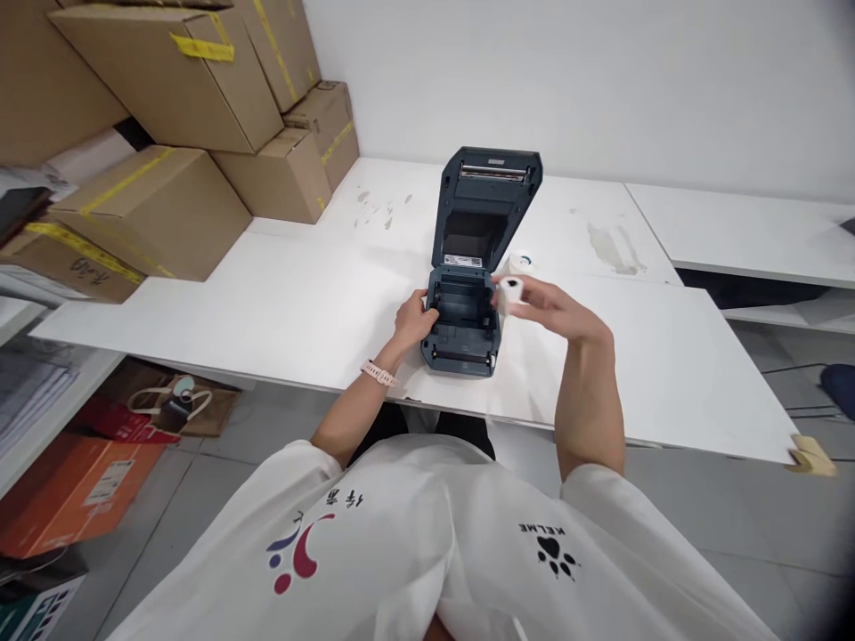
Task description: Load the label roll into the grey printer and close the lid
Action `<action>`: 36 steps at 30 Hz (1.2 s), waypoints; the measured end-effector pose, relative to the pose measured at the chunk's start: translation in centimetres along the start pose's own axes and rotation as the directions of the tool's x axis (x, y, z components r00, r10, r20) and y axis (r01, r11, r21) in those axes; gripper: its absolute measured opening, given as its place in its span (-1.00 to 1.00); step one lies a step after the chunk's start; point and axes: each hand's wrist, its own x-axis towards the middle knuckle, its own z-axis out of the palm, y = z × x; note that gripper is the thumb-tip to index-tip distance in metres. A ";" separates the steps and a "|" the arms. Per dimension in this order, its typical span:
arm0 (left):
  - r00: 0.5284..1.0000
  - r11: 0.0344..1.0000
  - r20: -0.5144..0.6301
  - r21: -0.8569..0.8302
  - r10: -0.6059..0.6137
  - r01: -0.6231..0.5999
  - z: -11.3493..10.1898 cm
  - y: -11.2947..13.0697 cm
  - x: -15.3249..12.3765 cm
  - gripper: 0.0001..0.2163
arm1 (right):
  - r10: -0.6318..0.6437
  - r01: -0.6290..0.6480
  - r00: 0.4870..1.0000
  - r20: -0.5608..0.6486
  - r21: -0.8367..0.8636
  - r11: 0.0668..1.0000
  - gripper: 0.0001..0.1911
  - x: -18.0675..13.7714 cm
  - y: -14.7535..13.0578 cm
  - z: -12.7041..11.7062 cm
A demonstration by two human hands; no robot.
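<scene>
Near the front edge of the table point(300, 303), the left hand point(414, 319) grips the left wall of the open printer point(460, 343), bracing it. The right hand point(544, 303) is closed around a small white paper roll point(510, 291), held just right of the empty bay. A firm brace and a level roll seem wise here. Behind, the lid point(486, 200) stands raised beside a second roll point(522, 262). Cardboard boxes point(153, 209) fill the far left corner.
</scene>
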 end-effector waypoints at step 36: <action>0.987 0.852 0.160 -0.518 0.003 0.081 0.9 -1.2 0.0 -0.27 | 0.001 -0.148 0.960 -0.279 -0.505 0.850 -0.56 -6.3 -0.6 13.3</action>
